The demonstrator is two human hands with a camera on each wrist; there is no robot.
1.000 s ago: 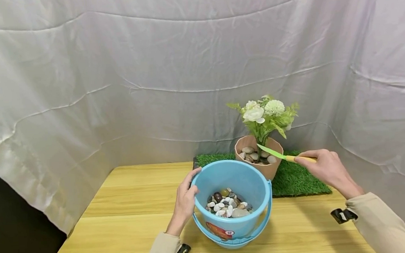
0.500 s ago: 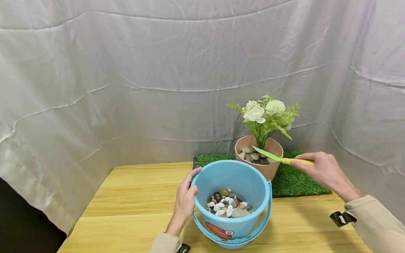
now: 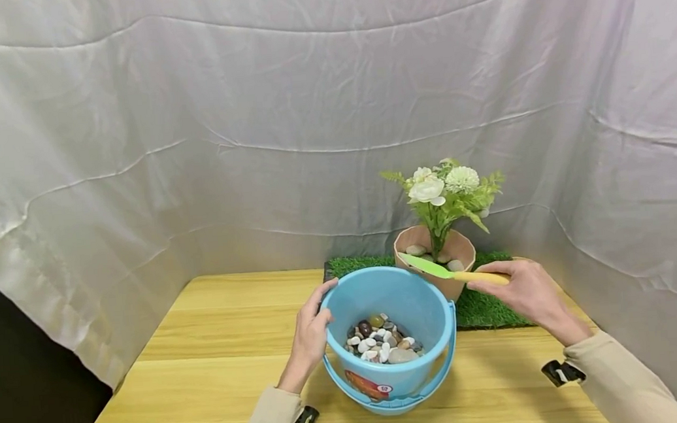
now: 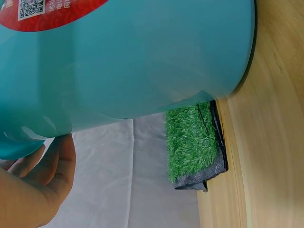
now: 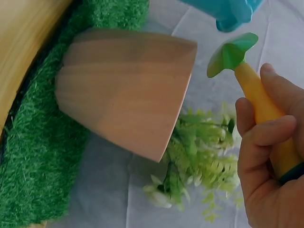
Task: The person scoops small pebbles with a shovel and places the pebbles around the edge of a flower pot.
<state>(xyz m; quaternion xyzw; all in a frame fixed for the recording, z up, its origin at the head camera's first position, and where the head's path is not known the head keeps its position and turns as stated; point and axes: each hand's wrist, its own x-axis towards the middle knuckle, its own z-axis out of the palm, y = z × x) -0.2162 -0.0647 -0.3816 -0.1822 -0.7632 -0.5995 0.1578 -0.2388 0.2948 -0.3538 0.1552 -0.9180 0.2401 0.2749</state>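
Observation:
My left hand (image 3: 309,338) grips the left rim of a light-blue bucket (image 3: 417,371), thumb inside the rim. The bucket stands upright on the table and holds mixed pebbles (image 3: 386,346). In my right hand (image 3: 535,293) is a garden trowel (image 3: 427,266) with a green blade and yellow handle, fingers curled round the handle. Its blade lies over the front rim of a terracotta-coloured flowerpot (image 3: 454,287), just above the bucket's back edge. The pot holds stones and white flowers (image 3: 440,188). The right wrist view shows the underside of the blade (image 5: 230,53); what lies on it is hidden.
The pot stands on a green artificial grass mat (image 3: 493,309) at the back right of the wooden table (image 3: 224,350). Grey cloth (image 3: 284,110) hangs behind and on both sides. The bucket's handle (image 3: 450,344) hangs down at its front.
My right hand has moved left and slightly toward the bucket, taking the trowel blade from over the stones beside the flower stems to the pot's front rim. My left hand and the bucket have stayed put.

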